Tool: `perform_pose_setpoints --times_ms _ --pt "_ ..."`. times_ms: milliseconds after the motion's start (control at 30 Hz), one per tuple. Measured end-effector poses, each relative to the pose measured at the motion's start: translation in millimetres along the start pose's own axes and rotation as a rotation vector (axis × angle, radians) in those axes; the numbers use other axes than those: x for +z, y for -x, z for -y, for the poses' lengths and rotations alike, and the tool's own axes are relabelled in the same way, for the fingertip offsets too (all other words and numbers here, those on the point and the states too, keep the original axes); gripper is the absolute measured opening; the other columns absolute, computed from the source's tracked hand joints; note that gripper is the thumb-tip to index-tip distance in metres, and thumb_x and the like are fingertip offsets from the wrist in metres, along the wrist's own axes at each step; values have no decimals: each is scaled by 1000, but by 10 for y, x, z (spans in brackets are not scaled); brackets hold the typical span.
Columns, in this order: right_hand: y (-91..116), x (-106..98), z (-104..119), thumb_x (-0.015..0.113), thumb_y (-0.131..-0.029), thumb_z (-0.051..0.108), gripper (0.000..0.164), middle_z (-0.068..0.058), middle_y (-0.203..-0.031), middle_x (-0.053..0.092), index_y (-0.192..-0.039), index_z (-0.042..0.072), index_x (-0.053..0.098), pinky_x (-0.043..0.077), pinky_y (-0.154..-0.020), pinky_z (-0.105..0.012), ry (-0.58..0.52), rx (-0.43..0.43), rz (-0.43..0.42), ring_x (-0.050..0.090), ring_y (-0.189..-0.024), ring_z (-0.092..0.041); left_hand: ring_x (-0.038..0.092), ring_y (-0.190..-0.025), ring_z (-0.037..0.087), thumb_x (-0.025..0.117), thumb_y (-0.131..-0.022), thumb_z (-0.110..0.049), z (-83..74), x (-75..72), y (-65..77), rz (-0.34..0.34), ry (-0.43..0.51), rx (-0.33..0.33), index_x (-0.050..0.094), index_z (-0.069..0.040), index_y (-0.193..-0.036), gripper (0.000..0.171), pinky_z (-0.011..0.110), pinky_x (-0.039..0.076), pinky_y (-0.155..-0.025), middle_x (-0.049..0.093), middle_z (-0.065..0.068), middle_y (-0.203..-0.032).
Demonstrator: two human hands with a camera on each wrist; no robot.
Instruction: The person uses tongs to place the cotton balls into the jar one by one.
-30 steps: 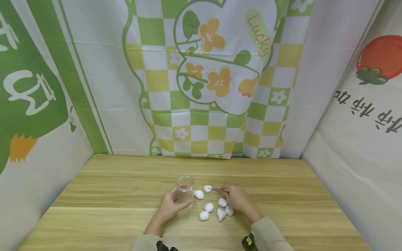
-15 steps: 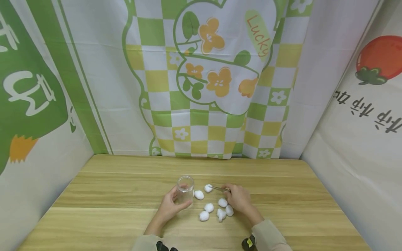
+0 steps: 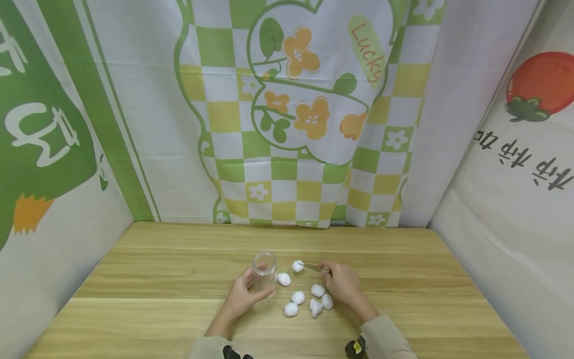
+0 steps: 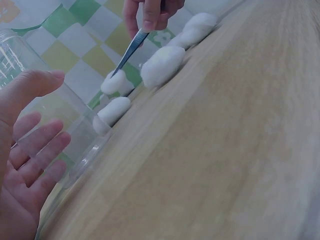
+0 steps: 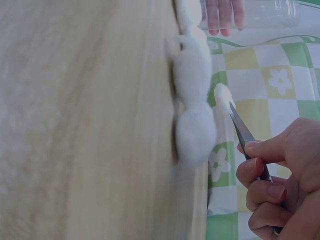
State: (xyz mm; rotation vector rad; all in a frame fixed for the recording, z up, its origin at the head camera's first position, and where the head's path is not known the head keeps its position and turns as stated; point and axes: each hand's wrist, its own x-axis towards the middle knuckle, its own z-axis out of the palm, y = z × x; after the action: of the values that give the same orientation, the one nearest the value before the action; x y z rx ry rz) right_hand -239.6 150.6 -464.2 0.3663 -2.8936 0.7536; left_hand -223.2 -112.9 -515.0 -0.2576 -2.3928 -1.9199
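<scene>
My left hand (image 3: 241, 298) holds a clear, empty-looking jar (image 3: 264, 273) upright on the table, thumb on the near side and fingers behind it. Between the thumb and fingers of my right hand (image 3: 344, 284) is a pair of metal tweezers (image 5: 243, 133). Their tips pinch a white cotton ball (image 3: 298, 266), which the right wrist view shows raised off the tabletop. Another cotton ball (image 3: 283, 279) lies just right of the jar. Several more lie nearer me, among them a cotton ball (image 3: 291, 309) at the front and a cotton ball (image 3: 317, 290) beside my right hand.
The wooden table (image 3: 179, 264) has its far edge against a green, yellow and white patterned curtain (image 3: 287, 189). Printed cloth walls rise on the left and right. A dark wrist device (image 3: 355, 347) sits at my right sleeve.
The pinched cotton ball has risen slightly, along with the tweezers and my right fingers. My left hand and the jar stay in place.
</scene>
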Motion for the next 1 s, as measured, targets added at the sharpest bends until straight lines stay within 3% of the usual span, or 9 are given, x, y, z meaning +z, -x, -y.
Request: perform_pose_setpoints --times_ms 300,700,1000 --pt "1 -35 23 60 -91 7 22 1 -62 59 -110 13 69 22 -39 -15 -7 -6 -23 37 -47 -7 53 -129 36 80 -75 -10 -19 -3 8 6 7 3 54 -9 -130 61 53 39 -114 64 14 -130" --pt "25 -134 160 61 -92 11 22 -5 -74 69 -112 14 68 31 -43 -18 -43 1 -40 45 -53 -8 51 -130 41 80 -76 -11 -4 -3 -3 13 10 17 53 -8 -131 61 57 37 -114 61 17 -132" --pt "33 -186 273 62 -91 10 22 -5 -70 68 -112 12 69 24 -40 -15 -65 -32 -82 38 -48 -6 52 -130 38 79 -77 -10 -19 -28 3 14 25 11 53 -7 -131 60 54 38 -115 61 17 -133"
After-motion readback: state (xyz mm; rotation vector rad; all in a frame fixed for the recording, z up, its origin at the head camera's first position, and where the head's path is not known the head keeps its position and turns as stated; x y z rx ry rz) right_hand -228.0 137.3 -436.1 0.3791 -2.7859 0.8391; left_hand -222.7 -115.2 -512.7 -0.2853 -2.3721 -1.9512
